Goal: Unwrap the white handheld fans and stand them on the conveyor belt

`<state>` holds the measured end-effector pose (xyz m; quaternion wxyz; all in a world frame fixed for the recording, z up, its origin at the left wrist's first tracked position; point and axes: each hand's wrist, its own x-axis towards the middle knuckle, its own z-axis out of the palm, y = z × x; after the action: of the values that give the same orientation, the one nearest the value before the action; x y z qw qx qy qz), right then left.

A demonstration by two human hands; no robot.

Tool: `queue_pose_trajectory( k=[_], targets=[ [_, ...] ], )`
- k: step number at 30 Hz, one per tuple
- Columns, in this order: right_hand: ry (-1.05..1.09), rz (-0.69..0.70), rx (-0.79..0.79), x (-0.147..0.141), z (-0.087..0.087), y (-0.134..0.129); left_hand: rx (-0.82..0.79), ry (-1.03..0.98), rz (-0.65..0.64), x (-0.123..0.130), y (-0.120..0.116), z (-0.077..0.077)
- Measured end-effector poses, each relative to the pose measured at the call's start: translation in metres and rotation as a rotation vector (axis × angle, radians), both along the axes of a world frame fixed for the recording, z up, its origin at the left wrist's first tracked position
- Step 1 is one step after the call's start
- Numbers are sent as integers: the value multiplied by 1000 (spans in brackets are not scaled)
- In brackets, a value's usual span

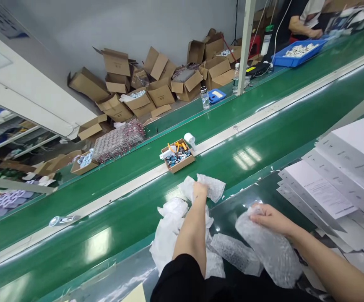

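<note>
My right hand [268, 218] is closed on the top edge of a clear bubble-wrap bag [271, 247], which hangs down toward my body. My left hand [200, 190] stretches out over the near belt and is closed on another bubble-wrap bag [214, 187], with its fingertips partly hidden. Under and beside my left forearm lies a heap of crumpled white bubble-wrap bags [166, 235]. One more bubble-wrap piece [237, 251] lies flat between my two arms, on the dark worktop.
Two green conveyor belts [131, 214] run diagonally, split by a white rail [138, 181]. On it stand a small carton [182, 163] of parts and pliers and a white device [189, 139]. White boxes [323, 184] are stacked right. Open cartons [161, 93] fill the far side; a co-worker's arm [301, 27] shows beyond.
</note>
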<state>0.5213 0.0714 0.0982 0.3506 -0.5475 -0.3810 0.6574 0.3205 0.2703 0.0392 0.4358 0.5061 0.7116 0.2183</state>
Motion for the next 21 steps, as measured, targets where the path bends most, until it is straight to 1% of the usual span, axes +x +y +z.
queue_pose_trajectory(
  k=[2,3,5,7,9,11,12,13,14,15,17,19,21],
  targets=[
    [-77,86,68,6,2,8,7,67,-23,7,-7,-6],
    [-120,100,133,9,7,15,25,78,-37,9,-13,-5],
    [-202,104,287,15,21,33,116,88,-101,11,-28,5],
    [-271,123,404,15,36,56,240,49,-204,10,-47,25],
    [-301,175,454,6,48,75,294,-93,-343,5,-68,51],
    [-284,277,458,-6,52,86,242,-303,-499,-2,-87,75],
    [-269,299,444,-11,51,88,199,-398,-548,-7,-94,83],
    [-250,286,423,-15,48,87,154,-484,-559,-12,-100,88],
    [-224,239,392,-17,44,84,103,-562,-530,-17,-103,90],
    [-177,170,350,-18,39,80,45,-636,-464,-21,-105,88],
    [-15,38,221,-13,28,70,-47,-757,-280,-28,-100,77],
    [202,-5,15,-5,16,60,-53,-809,-85,-33,-85,61],
    [391,5,-201,3,5,50,36,-715,147,-33,-59,43]
  ],
)
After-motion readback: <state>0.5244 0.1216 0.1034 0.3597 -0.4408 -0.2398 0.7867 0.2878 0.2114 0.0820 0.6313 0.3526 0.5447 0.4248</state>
